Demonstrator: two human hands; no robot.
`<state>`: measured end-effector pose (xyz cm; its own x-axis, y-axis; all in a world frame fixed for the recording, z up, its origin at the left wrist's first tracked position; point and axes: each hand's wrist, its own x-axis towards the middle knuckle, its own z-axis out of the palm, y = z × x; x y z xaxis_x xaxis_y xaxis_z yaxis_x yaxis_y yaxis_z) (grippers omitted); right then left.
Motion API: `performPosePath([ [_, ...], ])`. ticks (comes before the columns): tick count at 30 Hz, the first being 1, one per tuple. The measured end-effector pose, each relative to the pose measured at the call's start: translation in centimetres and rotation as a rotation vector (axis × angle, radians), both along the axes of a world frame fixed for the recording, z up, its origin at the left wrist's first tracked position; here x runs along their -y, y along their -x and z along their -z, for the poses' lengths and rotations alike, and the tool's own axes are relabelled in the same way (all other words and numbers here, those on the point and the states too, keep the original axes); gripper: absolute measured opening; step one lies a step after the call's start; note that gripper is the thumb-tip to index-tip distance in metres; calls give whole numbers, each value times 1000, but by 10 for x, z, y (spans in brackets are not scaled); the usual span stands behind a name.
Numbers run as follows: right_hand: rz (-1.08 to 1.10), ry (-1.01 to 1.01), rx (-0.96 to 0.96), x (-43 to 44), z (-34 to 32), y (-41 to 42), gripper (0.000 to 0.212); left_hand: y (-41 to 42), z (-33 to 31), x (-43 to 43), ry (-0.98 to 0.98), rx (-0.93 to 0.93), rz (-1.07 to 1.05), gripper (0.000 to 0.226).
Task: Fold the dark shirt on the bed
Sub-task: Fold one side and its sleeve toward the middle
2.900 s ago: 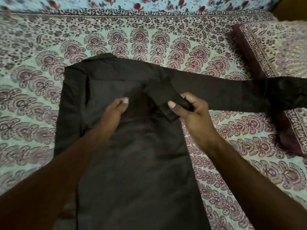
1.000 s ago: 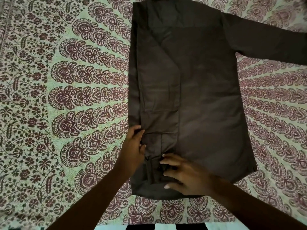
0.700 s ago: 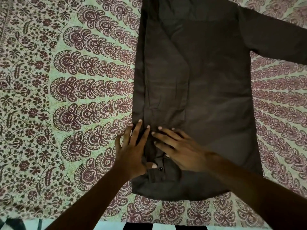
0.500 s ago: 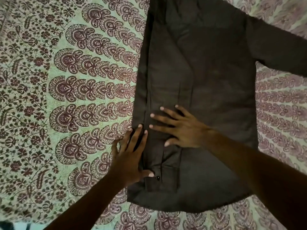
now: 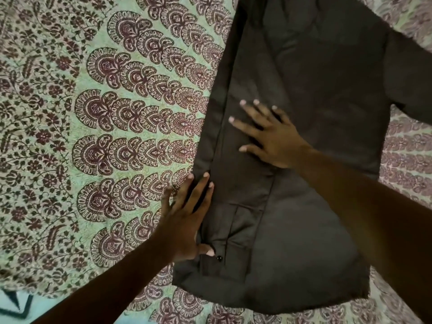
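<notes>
Head view: the dark shirt [image 5: 315, 136] is seen laid flat on the bed [image 5: 406, 164], right of centre, w/ its hem toward the person and its top cut off by the upper frame edge. The fabric is dark brown-grey, matte and mostly smooth. Its left side is folded inward, and a folded-in sleeve [image 5: 245, 183] is laid down along that fold. That sleeve's cuff [image 5: 236, 232] and one small black button [image 5: 219, 258] are seen near the hem. The other sleeve [image 5: 411, 78] is stretched out to the right, past the frame edge.

The left hand [image 5: 184, 220] is laid flat along the shirt's left edge, fingers straight and close together, partly on fabric and partly on the bed cover [image 5: 117, 113]. Its thumb tip is pressed just beside the button. The right hand [image 5: 273, 139] is pressed palm-down farther up on the folded-in sleeve, fingers straight and spread. Nothing is gripped by either hand. Part of the shirt's lower right is hidden by the right forearm [image 5: 364, 206].

The bed cover is printed pale green w/ maroon paisley arcs and a floral border. At the bottom-left corner a teal shape [image 5: 14, 305] is seen; what it is can't be told.
</notes>
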<state>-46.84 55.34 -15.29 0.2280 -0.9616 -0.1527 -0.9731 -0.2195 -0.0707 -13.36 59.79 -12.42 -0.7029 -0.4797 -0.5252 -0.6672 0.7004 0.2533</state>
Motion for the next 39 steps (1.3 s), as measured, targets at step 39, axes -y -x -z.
performPosePath([
  [39, 417, -140, -75, 241, -9, 94, 95, 96, 27, 152, 240, -240, 140, 108],
])
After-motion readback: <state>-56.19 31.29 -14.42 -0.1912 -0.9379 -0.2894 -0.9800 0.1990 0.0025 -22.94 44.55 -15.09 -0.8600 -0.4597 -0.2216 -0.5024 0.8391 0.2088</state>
